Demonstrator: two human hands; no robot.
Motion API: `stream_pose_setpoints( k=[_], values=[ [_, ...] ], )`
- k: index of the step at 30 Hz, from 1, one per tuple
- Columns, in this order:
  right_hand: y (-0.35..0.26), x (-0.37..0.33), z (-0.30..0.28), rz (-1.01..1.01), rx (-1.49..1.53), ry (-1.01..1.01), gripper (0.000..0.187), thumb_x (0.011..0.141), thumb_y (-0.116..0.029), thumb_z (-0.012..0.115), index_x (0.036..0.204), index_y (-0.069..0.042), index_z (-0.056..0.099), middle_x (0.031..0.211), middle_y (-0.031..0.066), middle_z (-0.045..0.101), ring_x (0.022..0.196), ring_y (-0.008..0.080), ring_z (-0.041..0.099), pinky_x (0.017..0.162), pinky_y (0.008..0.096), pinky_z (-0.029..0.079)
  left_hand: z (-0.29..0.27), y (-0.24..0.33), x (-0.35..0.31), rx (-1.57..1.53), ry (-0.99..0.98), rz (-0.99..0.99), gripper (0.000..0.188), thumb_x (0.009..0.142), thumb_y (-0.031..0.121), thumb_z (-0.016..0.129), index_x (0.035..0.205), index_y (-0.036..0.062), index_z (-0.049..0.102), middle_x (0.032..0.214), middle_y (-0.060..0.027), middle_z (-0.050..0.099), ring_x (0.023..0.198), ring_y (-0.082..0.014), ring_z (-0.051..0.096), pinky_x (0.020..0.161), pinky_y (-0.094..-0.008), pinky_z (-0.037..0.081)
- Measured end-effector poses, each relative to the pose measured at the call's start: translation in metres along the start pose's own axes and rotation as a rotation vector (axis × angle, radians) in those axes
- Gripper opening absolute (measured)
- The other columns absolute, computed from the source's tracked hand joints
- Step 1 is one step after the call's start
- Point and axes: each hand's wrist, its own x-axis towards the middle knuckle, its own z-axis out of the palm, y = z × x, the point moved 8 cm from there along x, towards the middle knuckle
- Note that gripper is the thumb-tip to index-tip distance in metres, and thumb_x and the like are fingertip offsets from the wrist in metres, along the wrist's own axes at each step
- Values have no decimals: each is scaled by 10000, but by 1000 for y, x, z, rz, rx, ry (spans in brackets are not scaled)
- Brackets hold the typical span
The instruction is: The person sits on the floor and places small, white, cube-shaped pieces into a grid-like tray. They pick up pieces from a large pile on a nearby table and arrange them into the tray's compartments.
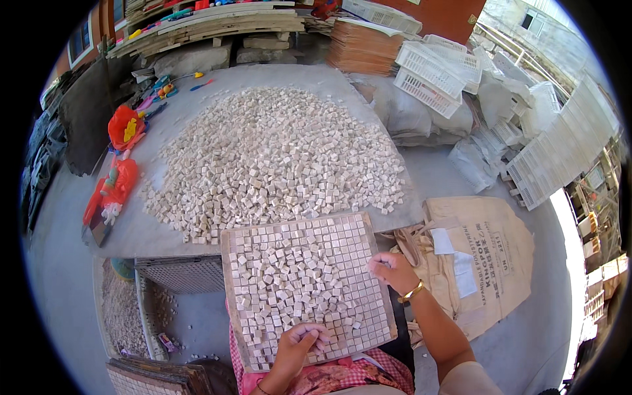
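Observation:
A square wooden tray (230,289) with a grid of small slots rests on my lap, its far edge against the table. Loose pale stone cubes (289,280) lie heaped over its left and middle. Along the right side, cubes sit in neat rows. My left hand (304,342) is over the near edge, fingers curled together beside the loose cubes; whatever is inside them is hidden. At the tray's right edge is my right hand (393,271), thumb and fingers drawn together over the outer rows. I cannot make out whether it pinches a cube.
A large pile of cubes (276,151) covers the table (148,224) ahead. Red plastic bags (120,182) lie at its left edge. On the right are a tan sack (494,263) and white plastic crates (431,76). Stacked gridded trays (148,378) stand at lower left.

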Motion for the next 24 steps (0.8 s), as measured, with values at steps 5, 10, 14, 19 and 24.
stream_pose_setpoints(
  k=[5, 10, 14, 19, 24],
  values=[
    [-23, 34, -33, -313, -362, 148, 179, 814, -184, 601, 813, -6, 612, 710, 106, 628, 641, 196, 585, 622, 312, 449, 2, 4, 1, 8, 6, -6, 192, 926, 76, 471, 1019, -36, 596, 876, -87, 641, 697, -109, 559, 614, -238, 483],
    [-45, 50, -30, -270, -408, 114, 184, 818, -175, 593, 833, 7, 624, 736, 112, 646, 677, 200, 599, 649, 314, 455, -2, 5, 2, -1, 59, -10, 178, 916, 55, 465, 978, -37, 604, 832, -90, 636, 672, -123, 576, 598, -239, 460],
    [-35, 62, -32, -231, -381, 76, 193, 829, -190, 574, 853, -12, 642, 740, 75, 656, 624, 152, 575, 616, 287, 450, -4, 3, 4, 4, 62, 0, 179, 915, 53, 463, 973, -40, 605, 829, -87, 634, 669, -123, 573, 597, -236, 457],
    [-26, 67, -31, -120, -359, 26, 191, 828, -194, 574, 856, -21, 651, 744, 53, 658, 601, 116, 552, 596, 267, 443, -5, 1, 6, 18, 54, 0, 186, 923, 68, 472, 1005, -36, 602, 845, -87, 638, 678, -116, 569, 601, -238, 469],
    [-31, 71, -26, -342, -407, 12, 165, 783, -166, 629, 832, -11, 651, 741, 108, 651, 638, 198, 586, 621, 311, 452, -2, 3, 6, 5, 80, -26, 180, 916, 46, 460, 970, -45, 607, 832, -96, 635, 666, -121, 571, 596, -237, 466]
  ],
)
